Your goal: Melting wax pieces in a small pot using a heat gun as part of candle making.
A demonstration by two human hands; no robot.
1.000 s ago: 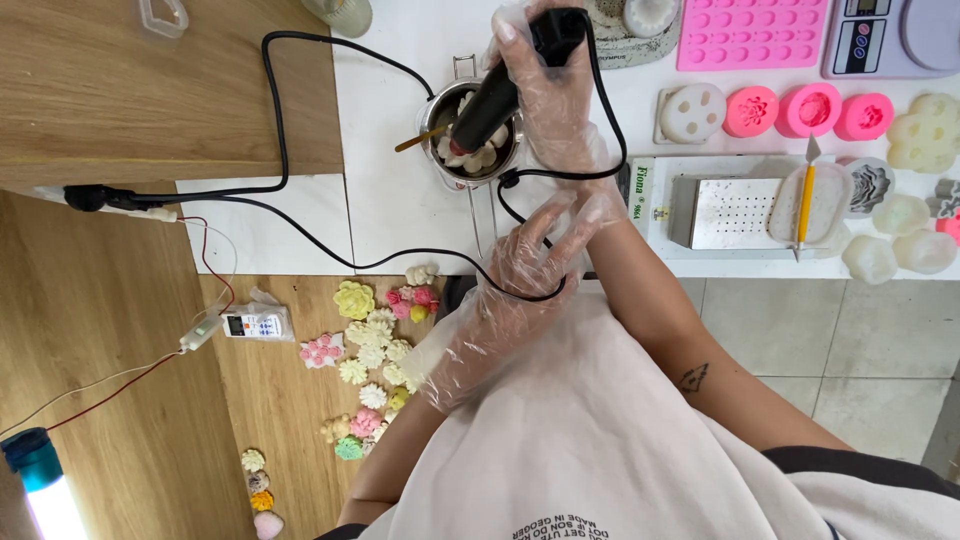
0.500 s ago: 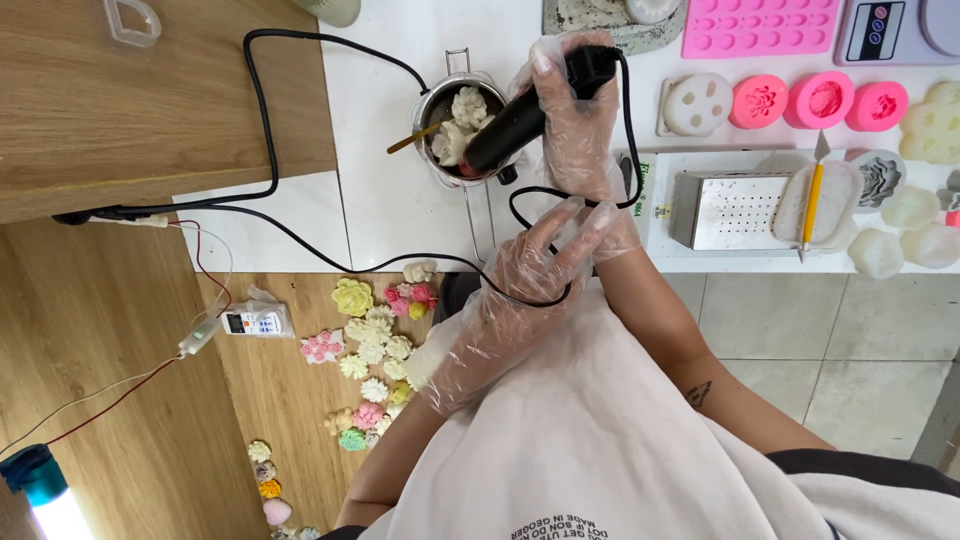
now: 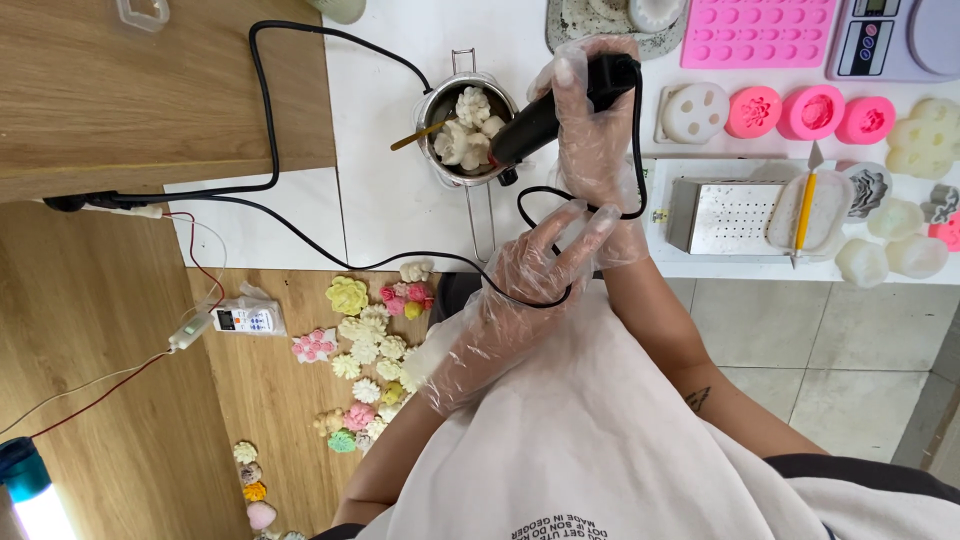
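Observation:
My right hand point(image 3: 592, 150), in a clear plastic glove, grips a black corded heating tool point(image 3: 540, 120). Its nose points down-left into a small metal pot point(image 3: 432, 105) on the white counter. The pot holds white flower-shaped pieces point(image 3: 465, 125) and a wooden stick point(image 3: 415, 135). My left hand point(image 3: 510, 300), also gloved, sits below the right one. It loosely holds the tool's black cord point(image 3: 545, 298) across its palm, fingers stretched toward my right wrist.
Pink silicone moulds point(image 3: 755, 35), round pink moulds point(image 3: 810, 110) and a kitchen scale point(image 3: 890, 40) lie at the back right. A perforated metal box point(image 3: 715, 215) stands near the counter edge. Several coloured flower-shaped pieces point(image 3: 365, 350) lie on the wooden surface at left, beside a small white device point(image 3: 245, 320).
The tool's nose has swung from over the pot toward its right rim, uncovering the white pieces. My left hand stays on the cord.

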